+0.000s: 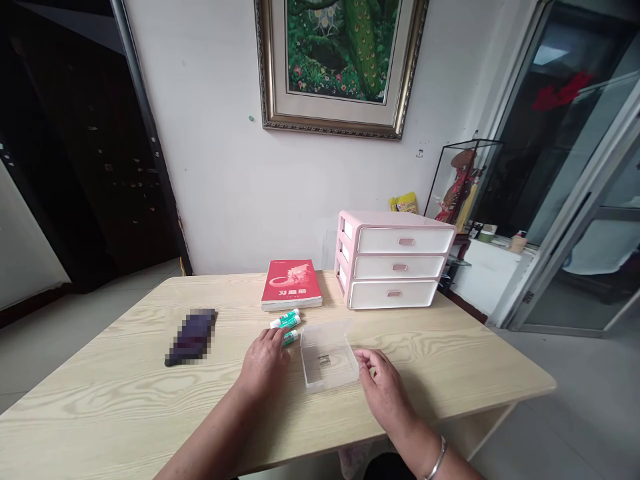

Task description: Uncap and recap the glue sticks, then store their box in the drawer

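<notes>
My left hand is closed, its fingers curled on a white-and-green glue stick whose end shows past them. Just beyond lie two more sticks of the same kind, a far glue stick and a middle glue stick partly behind my fingers. A clear plastic box stands on the table with its lid up at the back; a small dark-edged mark shows at its bottom. At the box's right side, my right hand grips the wall between thumb and fingers.
A red book lies behind the glue sticks. To its right stands a pink-and-white drawer unit. A dark pixelated object rests at the left of the wooden table. The table's right edge drops to the floor.
</notes>
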Demonstrator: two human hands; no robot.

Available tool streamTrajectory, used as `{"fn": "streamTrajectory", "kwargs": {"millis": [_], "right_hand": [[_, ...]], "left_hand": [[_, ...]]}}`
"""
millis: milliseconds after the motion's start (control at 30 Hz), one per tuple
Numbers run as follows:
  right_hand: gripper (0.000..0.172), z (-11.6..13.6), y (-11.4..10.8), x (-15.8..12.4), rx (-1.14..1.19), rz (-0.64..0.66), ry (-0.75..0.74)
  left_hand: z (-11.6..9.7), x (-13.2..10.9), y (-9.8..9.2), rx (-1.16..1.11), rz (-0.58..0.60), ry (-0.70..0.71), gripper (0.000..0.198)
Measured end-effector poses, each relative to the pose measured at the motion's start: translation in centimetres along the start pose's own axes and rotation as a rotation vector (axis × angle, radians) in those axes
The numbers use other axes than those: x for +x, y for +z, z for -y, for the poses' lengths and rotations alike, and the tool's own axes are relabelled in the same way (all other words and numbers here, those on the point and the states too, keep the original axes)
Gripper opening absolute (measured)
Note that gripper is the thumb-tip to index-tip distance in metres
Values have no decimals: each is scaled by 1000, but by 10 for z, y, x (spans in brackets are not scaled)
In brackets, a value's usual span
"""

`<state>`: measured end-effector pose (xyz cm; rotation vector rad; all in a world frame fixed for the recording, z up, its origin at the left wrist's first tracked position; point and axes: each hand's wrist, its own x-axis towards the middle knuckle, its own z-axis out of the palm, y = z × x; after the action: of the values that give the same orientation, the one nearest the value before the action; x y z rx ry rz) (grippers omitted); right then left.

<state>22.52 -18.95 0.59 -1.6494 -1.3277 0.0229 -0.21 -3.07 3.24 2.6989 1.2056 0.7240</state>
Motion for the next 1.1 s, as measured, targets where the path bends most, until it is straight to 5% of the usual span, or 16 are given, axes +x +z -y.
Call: {"fn": "streamTrajectory", "kwargs": {"millis": [133,300,433,767,1100], "right_hand": [[27,-4,0,0,93,-28,113],[39,-4,-5,1,274,-85,215],[39,0,-11,-3,174,-23,106],[35,3,-9,-6,-138,170,-234],[38,-37,-58,28,-359,-16,-210]], "left_hand": [[-17,-9,-9,-340,-11,178,69],[-34,-21,-17,-494,76,291,42],[-39,-32,-13,-449,193,329,40],[-36,-29,5,-479,192,309,24],[-60,-4,33,-563,138,273,44]]}}
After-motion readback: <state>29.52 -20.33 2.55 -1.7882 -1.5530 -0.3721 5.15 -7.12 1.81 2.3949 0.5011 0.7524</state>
